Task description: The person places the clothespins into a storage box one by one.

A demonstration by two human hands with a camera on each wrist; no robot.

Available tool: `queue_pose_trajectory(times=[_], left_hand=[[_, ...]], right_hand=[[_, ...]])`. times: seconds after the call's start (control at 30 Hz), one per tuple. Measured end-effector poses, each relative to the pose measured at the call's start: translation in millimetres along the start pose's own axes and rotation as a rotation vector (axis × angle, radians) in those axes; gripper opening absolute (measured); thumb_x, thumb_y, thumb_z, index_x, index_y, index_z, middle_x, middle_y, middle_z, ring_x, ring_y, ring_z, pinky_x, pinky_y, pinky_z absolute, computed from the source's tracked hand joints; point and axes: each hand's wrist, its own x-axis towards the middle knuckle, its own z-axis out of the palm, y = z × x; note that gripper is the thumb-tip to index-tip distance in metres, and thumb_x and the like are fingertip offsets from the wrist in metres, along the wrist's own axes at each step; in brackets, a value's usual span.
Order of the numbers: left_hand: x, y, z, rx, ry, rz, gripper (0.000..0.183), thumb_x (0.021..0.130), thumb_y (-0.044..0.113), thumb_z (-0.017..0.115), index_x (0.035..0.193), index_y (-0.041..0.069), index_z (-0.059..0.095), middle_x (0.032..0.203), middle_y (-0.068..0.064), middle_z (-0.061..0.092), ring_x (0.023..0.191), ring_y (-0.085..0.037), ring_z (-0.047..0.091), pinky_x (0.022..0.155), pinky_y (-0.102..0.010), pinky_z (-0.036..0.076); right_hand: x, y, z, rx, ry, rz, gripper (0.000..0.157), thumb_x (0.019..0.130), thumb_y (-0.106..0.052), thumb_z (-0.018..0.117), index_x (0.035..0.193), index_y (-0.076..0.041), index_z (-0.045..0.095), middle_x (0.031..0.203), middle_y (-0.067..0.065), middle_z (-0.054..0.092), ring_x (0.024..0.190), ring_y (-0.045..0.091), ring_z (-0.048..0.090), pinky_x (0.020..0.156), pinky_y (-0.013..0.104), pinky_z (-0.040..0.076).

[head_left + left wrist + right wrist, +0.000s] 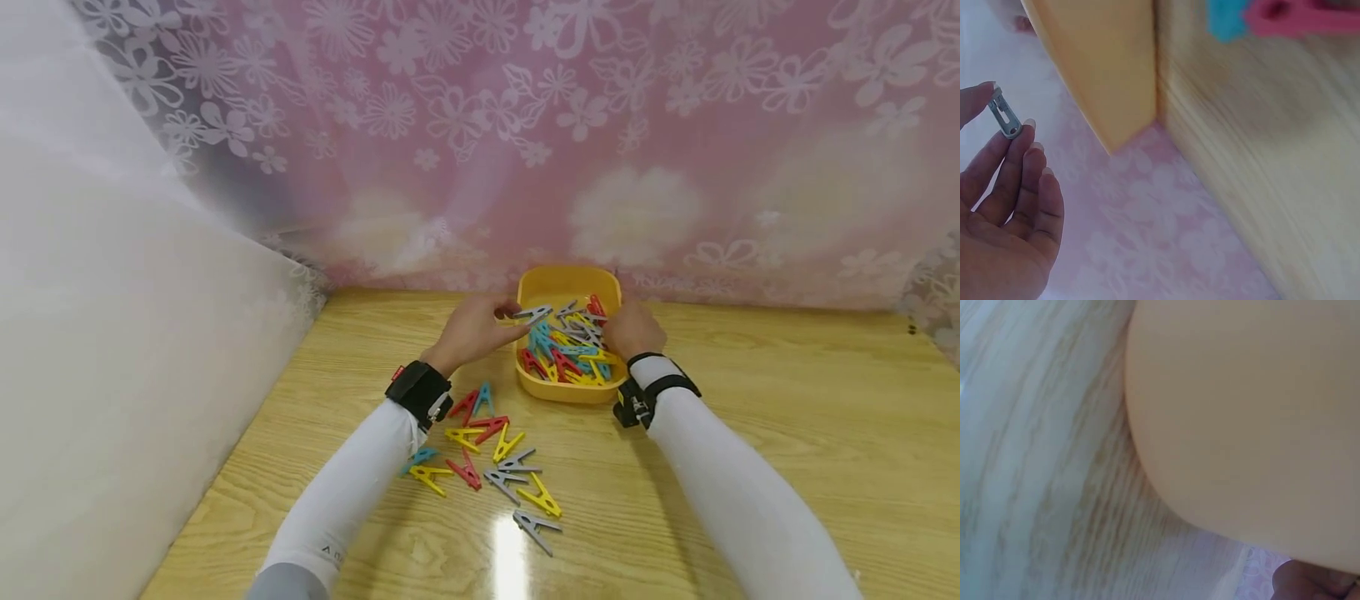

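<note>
My left hand [476, 331] pinches a grey clothespin [536, 313] between thumb and fingers, at the left rim of a yellow plastic basket [568, 392]. In the left wrist view the grey clothespin [1005, 115] is held by its end, the other fingers loosely bent. Red, blue, yellow and grey clothespins [564, 363] lie heaped in the basket. On the basket's right side my right hand [634, 331] grips the rim, its fingertips mostly hidden. The right wrist view shows the basket's outer wall [1241, 425] and part of the fingers [1313, 581] at its edge.
Several loose clothespins [465, 471] in red, blue, yellow and grey are scattered over the wooden table [787, 417], in front of the basket and to its left. A pink flowered curtain [480, 167] hangs right behind the basket, and a white sheet [135, 333] borders the left side.
</note>
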Motion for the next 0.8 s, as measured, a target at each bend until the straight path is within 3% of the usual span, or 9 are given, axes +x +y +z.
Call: queue_pose_trajectory(times=[0.13,0.3,0.4,0.53,0.8], left_hand=[[16.9,10.9,8.3,0.007,-0.027,0.011,0.032,0.089,0.032,0.068,0.112,0.009,0.067,0.104,-0.007,0.066,0.096,-0.02,0.058,0.081,-0.031,0.045],[37.7,20.0,24.6,0.03,-0.014,0.013,0.034,0.089,0.035,0.068,0.113,0.011,0.068,0.105,-0.004,0.066,0.094,-0.017,0.06,0.08,-0.028,0.045],[46.6,22.0,34.6,0.053,-0.015,0.033,0.043,0.089,0.042,0.066,0.118,0.011,0.067,0.111,-0.003,0.066,0.102,-0.017,0.059,0.089,-0.028,0.043],[47.0,20.3,39.9,0.094,-0.034,0.028,0.05,0.089,0.048,0.063,0.125,0.014,0.063,0.119,-0.001,0.063,0.113,-0.019,0.054,0.099,-0.033,0.037],[32.9,0.8,33.3,0.008,-0.005,0.018,0.036,0.094,0.032,0.061,0.124,0.011,0.061,0.119,-0.006,0.061,0.11,-0.022,0.056,0.091,-0.033,0.042]], right_hand=[[1,-1,0.8,-0.006,0.002,-0.003,0.039,0.091,-0.011,0.055,0.126,0.004,0.047,0.11,0.023,0.059,0.091,0.037,0.058,0.079,0.054,0.049],[2,0,0.2,-0.025,0.006,0.0,0.034,0.091,-0.012,0.055,0.119,0.006,0.051,0.102,0.022,0.061,0.084,0.034,0.06,0.073,0.051,0.051],[3,1,0.8,-0.035,0.01,0.002,0.032,0.09,-0.012,0.055,0.116,0.006,0.052,0.098,0.021,0.062,0.082,0.034,0.061,0.072,0.051,0.052],[5,-1,2.7,-0.046,-0.005,0.007,0.033,0.089,-0.015,0.057,0.115,0.006,0.054,0.098,0.021,0.062,0.082,0.034,0.061,0.071,0.052,0.052],[8,2,1.8,-0.056,-0.004,0.016,0.031,0.086,-0.012,0.059,0.112,0.006,0.055,0.097,0.02,0.062,0.08,0.033,0.06,0.066,0.049,0.052]])
